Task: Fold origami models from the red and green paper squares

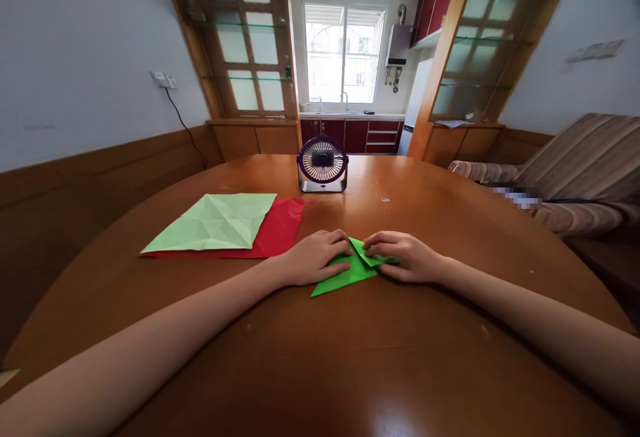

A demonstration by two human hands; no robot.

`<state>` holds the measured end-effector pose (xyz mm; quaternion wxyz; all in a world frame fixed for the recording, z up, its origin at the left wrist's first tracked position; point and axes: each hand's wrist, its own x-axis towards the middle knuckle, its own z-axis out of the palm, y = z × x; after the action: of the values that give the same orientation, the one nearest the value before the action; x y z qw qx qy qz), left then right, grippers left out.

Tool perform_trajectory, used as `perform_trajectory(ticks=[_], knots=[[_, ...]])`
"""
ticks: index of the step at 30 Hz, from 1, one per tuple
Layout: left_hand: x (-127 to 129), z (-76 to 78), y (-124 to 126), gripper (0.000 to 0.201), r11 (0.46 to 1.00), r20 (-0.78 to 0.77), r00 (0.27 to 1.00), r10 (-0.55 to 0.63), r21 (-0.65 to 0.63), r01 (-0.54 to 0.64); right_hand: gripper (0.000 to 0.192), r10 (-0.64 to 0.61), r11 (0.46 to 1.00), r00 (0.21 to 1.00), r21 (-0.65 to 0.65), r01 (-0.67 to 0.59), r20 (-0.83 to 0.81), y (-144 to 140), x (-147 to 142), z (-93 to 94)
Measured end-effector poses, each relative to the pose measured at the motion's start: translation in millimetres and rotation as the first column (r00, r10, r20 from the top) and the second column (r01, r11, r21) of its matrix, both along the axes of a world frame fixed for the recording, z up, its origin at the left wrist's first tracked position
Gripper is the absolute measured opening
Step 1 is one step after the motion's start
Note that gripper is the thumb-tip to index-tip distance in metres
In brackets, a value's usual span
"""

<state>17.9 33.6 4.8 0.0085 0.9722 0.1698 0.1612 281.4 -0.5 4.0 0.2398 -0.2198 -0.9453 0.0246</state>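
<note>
- Left of the fan [323,159], a creased pale-green sheet [213,223] partly covered a red sheet [280,227].
- Before the fan, the left hand [315,258], rather spread, pressed the green paper [350,274].
- There, before the fan, this paper seemed partly folded; one flap [364,251] was not yet flattened.
- Before the fan, rightward, the right hand [404,257] pinched this flap.

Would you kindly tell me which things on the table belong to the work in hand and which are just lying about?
In use:
- folded bright green paper, with the left hand and right hand on it

Lying about, untouched:
- creased pale green sheet
- red sheet partly beneath it, perhaps spare
- small fan
</note>
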Motion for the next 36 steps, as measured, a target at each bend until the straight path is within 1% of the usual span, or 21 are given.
perform_trajectory(ticks=[3, 9, 13, 18, 22, 28, 31, 36], knots=[[-0.5, -0.8, -0.6, 0.030, 1.000, 0.031, 0.999, -0.021, -0.013, 0.022, 0.022, 0.042, 0.999, 0.999, -0.018, -0.042, 0.000, 1.5, 2.8, -4.2], [0.4, 0.6, -0.7, 0.025, 0.997, 0.019, 0.999, -0.046, -0.056, 0.047, 0.023, 0.038, 0.996, 0.999, -0.075, -0.039, -0.021, -0.7, 3.4, -3.0], [0.4, 0.3, 0.0, 0.028, 0.999, -0.009, 0.999, -0.045, -0.028, 0.044, 0.028, 0.046, 0.994, 0.999, -0.095, -0.046, -0.001, -1.9, 3.7, -0.3], [0.4, -1.1, 0.0, 0.036, 1.000, -0.073, 0.997, -0.006, -0.003, 0.006, 0.029, 0.056, 0.994, 0.998, -0.097, -0.055, 0.003, -0.8, 4.7, -1.4], [0.0, -0.9, -0.6, 0.035, 0.999, -0.047, 0.998, -0.047, 0.008, 0.047, 0.029, 0.051, 0.996, 0.999, -0.077, -0.051, -0.001, -0.2, 4.7, -2.7], [-1.7, -0.5, -0.3, 0.035, 0.991, -0.027, 0.993, -0.115, 0.065, 0.117, 0.029, 0.052, 0.997, 0.999, -0.060, -0.052, -0.002, -0.4, 4.1, -1.9], [-2.2, -2.2, 0.6, 0.034, 0.988, -0.015, 0.992, -0.125, 0.090, 0.125, 0.026, 0.027, 0.998, 0.999, -0.054, -0.028, -0.019, -0.8, 3.7, -2.1], [-1.8, -3.5, 1.2, 0.035, 0.986, -0.027, 0.993, -0.118, 0.117, 0.120, 0.021, 0.009, 0.996, 0.999, -0.083, -0.013, -0.048, -0.2, 3.4, -2.9]])
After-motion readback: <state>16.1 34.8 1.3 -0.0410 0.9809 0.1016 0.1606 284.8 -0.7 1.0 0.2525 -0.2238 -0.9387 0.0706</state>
